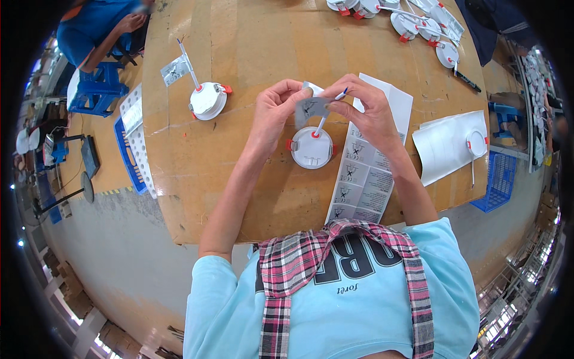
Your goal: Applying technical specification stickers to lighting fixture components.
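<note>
In front of me a round white downlight with red-tipped spring clips lies on the table, its white cable rising from a red grommet. My left hand pinches the upper left side of a silver printed label. My right hand is closed at the label's other side, beside the cable's blue-tipped end. The label is bent around or against the cable; which of these is hidden by the fingers. Partly under my right forearm lies a long sheet of labels, several silver ones still on it.
Left on the table lies another downlight with a label on its cable. Several downlights cluster at far right, near a black marker. White sheets bear another downlight. A person sits at far left.
</note>
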A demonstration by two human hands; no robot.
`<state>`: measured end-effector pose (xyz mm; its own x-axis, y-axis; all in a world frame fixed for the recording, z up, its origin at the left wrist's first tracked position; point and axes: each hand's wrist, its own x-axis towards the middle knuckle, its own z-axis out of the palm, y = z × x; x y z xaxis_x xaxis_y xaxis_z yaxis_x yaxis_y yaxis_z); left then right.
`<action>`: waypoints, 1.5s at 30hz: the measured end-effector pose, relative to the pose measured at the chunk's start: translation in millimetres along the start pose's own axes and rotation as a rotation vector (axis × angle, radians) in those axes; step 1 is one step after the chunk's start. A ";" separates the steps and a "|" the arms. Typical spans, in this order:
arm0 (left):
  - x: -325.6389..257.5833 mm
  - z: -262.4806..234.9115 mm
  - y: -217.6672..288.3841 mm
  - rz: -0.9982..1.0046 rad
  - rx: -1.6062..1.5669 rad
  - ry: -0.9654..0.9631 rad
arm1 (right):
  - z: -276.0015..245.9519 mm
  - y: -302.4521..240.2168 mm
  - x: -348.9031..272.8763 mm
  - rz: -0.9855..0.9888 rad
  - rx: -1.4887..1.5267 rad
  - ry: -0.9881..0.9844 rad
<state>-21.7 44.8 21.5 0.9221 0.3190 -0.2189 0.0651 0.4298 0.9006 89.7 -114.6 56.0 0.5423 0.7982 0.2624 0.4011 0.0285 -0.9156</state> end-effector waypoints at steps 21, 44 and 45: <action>1.6 7.4 -9.0 0.080 -0.055 0.090 | 4.2 26.3 4.3 0.247 0.564 0.122; 0.5 0.3 -10.1 0.069 -0.137 0.068 | -1.5 10.3 1.0 0.042 0.049 0.226; 0.7 -0.5 -9.5 0.069 -0.136 0.067 | -1.7 9.5 2.6 0.070 0.077 0.236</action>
<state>-21.9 41.4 12.5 0.8949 0.4052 -0.1871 -0.0538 0.5141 0.8561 96.2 -113.3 48.5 0.7273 0.6378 0.2533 0.3040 0.0316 -0.9522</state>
